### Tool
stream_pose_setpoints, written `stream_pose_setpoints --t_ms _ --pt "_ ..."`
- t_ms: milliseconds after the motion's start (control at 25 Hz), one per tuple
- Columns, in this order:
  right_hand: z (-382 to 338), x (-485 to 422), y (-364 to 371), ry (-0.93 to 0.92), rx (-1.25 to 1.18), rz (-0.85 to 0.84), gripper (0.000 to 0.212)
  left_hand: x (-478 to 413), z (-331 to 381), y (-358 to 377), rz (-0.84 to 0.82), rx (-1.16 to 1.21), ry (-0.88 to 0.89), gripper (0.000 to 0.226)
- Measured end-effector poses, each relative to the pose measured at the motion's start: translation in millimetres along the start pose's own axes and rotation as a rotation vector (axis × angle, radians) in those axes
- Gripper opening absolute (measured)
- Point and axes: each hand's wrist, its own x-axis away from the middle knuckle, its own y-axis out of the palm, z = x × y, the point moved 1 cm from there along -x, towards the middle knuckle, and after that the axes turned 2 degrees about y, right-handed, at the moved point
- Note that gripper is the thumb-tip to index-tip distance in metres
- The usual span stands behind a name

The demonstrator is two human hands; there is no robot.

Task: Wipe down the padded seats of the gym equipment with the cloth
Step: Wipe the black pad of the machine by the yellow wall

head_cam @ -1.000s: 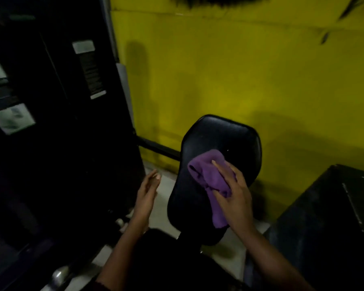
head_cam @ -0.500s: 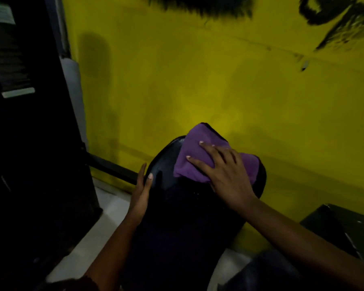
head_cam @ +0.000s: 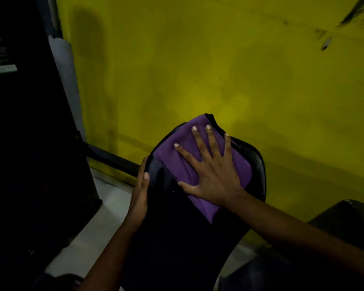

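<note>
A black padded seat [head_cam: 172, 227] fills the lower middle of the view, its far end near the yellow wall. A purple cloth [head_cam: 177, 162] lies spread over that far end. My right hand [head_cam: 210, 173] presses flat on the cloth with its fingers fanned out. My left hand [head_cam: 140, 196] grips the seat's left edge, the thumb on the top and the fingers hidden behind the side.
A yellow wall [head_cam: 219, 70] stands close behind the seat. A dark machine frame [head_cam: 29, 143] rises on the left, with a black bar [head_cam: 111, 158] running from it along the wall. Another black pad [head_cam: 345, 223] sits at the lower right. Pale floor [head_cam: 105, 206] shows between.
My right hand has flattened and spread on the cloth at the seat's far end. My left hand went from the air to gripping the seat's left edge. The view has moved closer.
</note>
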Motion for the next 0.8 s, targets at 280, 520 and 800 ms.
stream_pose_setpoints --t_ms 280,520,800 --pt "-7.1 29.6 6.7 -0.118 -0.020 0.088 0.082 -1.0 3.1 1.8 0.015 -0.116 0.018 0.081" --pt "6.7 -26.7 -9.0 0.066 -0.034 0.055 0.067 5.4 5.7 2.8 0.002 -0.192 0.083 0.084" --pt "-20.0 8.7 17.6 -0.241 0.044 0.078 0.074 4.7 -10.8 -3.0 -0.004 -0.001 0.034 0.081"
